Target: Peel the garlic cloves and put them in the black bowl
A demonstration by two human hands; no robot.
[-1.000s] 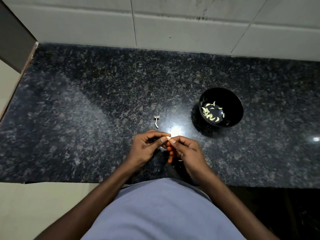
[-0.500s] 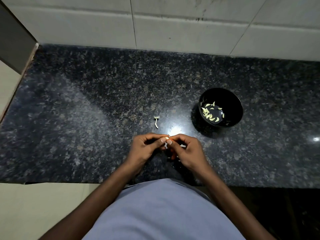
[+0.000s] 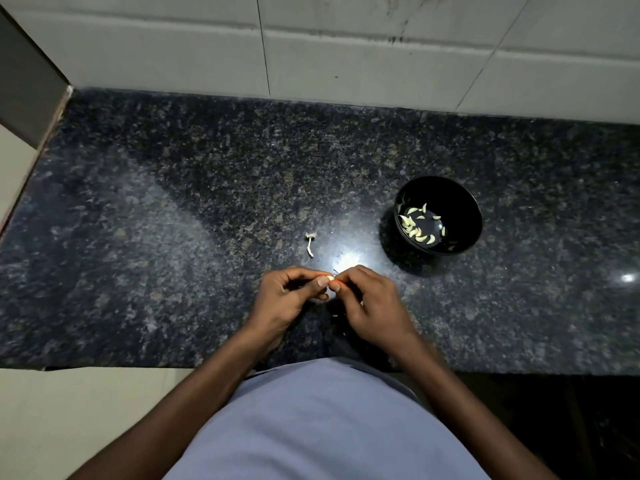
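Both hands' fingers pinching garlic clove (image 3: 330, 278) btwn left hand (image 3: 289, 299) & right hand (image 3: 369, 303), black bowl (image 3: 464, 202) w/ peeled cloves (image 3: 417, 225) nearby

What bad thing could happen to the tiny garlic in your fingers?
The garlic clove is tiny and pinched only between the fingertips of the left hand and right hand, so it might slip out and get lost on the speckled dark counter. The black bowl sits off to the right, so the clove could also drop on the way over.
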